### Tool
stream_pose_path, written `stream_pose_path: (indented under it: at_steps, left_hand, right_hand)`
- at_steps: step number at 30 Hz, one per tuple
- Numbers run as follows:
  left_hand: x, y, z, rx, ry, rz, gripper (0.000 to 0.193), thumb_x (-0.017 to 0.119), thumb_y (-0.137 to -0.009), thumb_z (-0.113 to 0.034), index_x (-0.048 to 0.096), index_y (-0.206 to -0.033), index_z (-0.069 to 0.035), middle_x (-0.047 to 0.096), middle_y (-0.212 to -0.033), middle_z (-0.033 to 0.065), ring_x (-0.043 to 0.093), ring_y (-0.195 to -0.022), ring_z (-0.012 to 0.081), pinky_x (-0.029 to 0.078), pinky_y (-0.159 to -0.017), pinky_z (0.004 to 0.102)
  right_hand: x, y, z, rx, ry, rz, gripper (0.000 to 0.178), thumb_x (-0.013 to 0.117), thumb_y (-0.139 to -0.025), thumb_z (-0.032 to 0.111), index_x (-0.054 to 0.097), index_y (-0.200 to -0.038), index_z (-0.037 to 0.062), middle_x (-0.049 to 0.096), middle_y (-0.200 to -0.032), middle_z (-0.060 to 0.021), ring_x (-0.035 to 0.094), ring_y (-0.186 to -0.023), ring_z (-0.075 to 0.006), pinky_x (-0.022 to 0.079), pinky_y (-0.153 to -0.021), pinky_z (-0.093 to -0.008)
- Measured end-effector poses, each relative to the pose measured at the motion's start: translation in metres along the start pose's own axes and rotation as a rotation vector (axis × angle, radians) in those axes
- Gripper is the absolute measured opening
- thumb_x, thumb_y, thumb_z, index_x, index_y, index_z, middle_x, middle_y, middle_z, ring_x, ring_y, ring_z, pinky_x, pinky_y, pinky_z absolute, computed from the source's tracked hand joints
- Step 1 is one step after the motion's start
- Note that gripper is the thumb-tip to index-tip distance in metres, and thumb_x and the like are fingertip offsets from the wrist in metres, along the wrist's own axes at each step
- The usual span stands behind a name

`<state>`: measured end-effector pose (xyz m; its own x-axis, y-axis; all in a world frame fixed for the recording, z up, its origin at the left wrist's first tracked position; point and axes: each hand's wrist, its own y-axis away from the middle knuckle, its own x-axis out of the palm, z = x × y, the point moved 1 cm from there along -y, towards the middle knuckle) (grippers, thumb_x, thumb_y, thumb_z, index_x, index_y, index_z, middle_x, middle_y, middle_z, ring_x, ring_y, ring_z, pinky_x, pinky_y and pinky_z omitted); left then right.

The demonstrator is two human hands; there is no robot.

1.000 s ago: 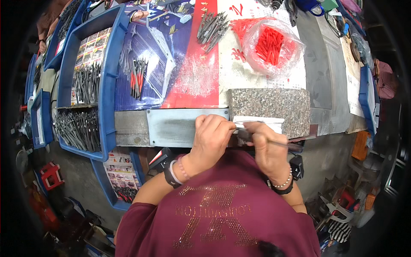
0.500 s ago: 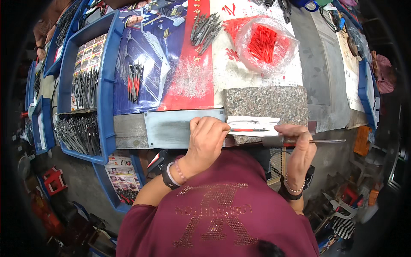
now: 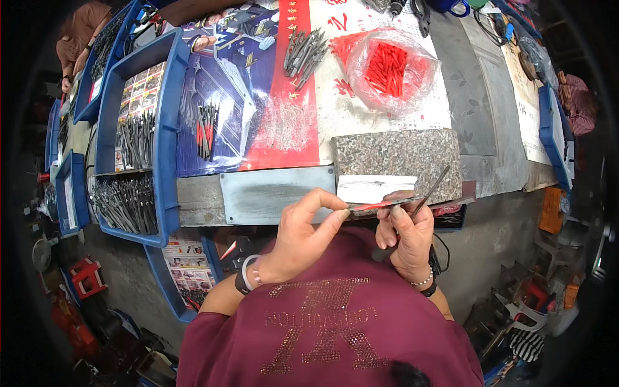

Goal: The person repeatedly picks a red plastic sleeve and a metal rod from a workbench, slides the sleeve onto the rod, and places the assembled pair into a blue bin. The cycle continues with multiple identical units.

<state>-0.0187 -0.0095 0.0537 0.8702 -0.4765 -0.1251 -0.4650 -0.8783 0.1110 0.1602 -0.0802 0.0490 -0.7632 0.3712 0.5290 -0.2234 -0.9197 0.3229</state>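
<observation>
Between my hands lies a slim red-and-black pointed piece (image 3: 374,206), shaped like tweezers, roughly level. My left hand (image 3: 309,232) pinches its left end between thumb and finger. At its dark right end are the thumb and fingertips of my right hand (image 3: 412,242). That same hand is closed round a rod tool (image 3: 436,187) with a thin metal shaft and a dark handle, the shaft slanting up to the right. Just beyond the piece, a white block (image 3: 367,187) with dark marks lies against a speckled stone slab (image 3: 396,151).
A grey-blue plate (image 3: 274,193) lies left of the slab. Farther back are a plastic bag of red sleeves (image 3: 389,71), a pile of dark slim pieces (image 3: 303,55) and several red-and-black ones (image 3: 206,132). Blue trays (image 3: 166,142) of dark pieces stand left. Another person (image 3: 80,39) is at far left.
My right hand has turned and come closer to my left, swinging the rod tool from level to slanting upward. The red-and-black piece has shifted slightly toward me, off the white block.
</observation>
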Motion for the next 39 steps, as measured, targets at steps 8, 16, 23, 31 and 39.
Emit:
stream_pose_path:
  at_steps: [8, 16, 23, 31, 39]
  left_hand:
    - [0.010, 0.007, -0.009, -0.053, 0.308, 0.179, 0.031, 0.049, -0.096, 0.003, 0.040, -0.126, 0.002, 0.059, -0.106, 0.0104, 0.062, -0.091, 0.0121, 0.050, -0.079, 0.0250]
    - [0.012, 0.002, -0.014, -0.032, 0.253, 0.205, 0.045, 0.044, -0.097, 0.002, 0.031, -0.140, 0.000, 0.059, -0.086, 0.0061, 0.054, -0.062, 0.0066, 0.045, -0.056, 0.0203]
    - [0.012, 0.004, -0.011, -0.043, 0.244, 0.285, 0.055, 0.044, -0.094, 0.004, 0.024, -0.145, -0.001, 0.058, -0.082, 0.0041, 0.053, -0.062, 0.0060, 0.044, -0.056, 0.0194]
    - [0.008, 0.005, -0.006, -0.024, 0.282, 0.360, 0.057, 0.046, -0.093, 0.003, 0.023, -0.145, -0.001, 0.056, -0.085, 0.0067, 0.058, -0.074, 0.0116, 0.048, -0.070, 0.0250]
    - [0.018, 0.005, -0.004, -0.046, 0.488, 0.234, 0.046, 0.038, -0.101, -0.002, 0.022, -0.144, -0.002, 0.058, -0.100, 0.0078, 0.053, -0.078, 0.0064, 0.044, -0.069, 0.0203]
  right_hand:
    - [0.018, -0.015, 0.004, -0.129, 0.223, 0.078, 0.006, 0.061, -0.093, 0.004, 0.058, -0.096, -0.0002, 0.062, -0.075, -0.0047, 0.053, -0.055, -0.0057, 0.044, -0.050, -0.0216]
    - [0.030, -0.016, 0.001, -0.149, 0.339, 0.137, 0.010, 0.057, -0.094, 0.005, 0.056, -0.103, -0.0003, 0.062, -0.089, -0.0030, 0.059, -0.073, -0.0053, 0.048, -0.060, -0.0196]
    - [0.024, -0.023, 0.001, -0.182, 0.210, 0.025, 0.012, 0.060, -0.094, 0.008, 0.055, -0.101, -0.0008, 0.060, -0.075, -0.0041, 0.049, -0.051, -0.0051, 0.041, -0.047, -0.0202]
    - [0.023, -0.025, 0.005, -0.055, 0.254, 0.084, 0.010, 0.064, -0.093, 0.009, 0.060, -0.097, 0.0005, 0.063, -0.077, -0.0010, 0.053, -0.060, -0.0038, 0.042, -0.054, -0.0187]
    - [0.031, -0.025, -0.003, -0.608, 0.848, 0.151, 0.010, 0.067, -0.086, 0.005, 0.062, -0.092, 0.0003, 0.058, -0.071, -0.0074, 0.058, -0.056, -0.0155, 0.046, -0.050, -0.0292]
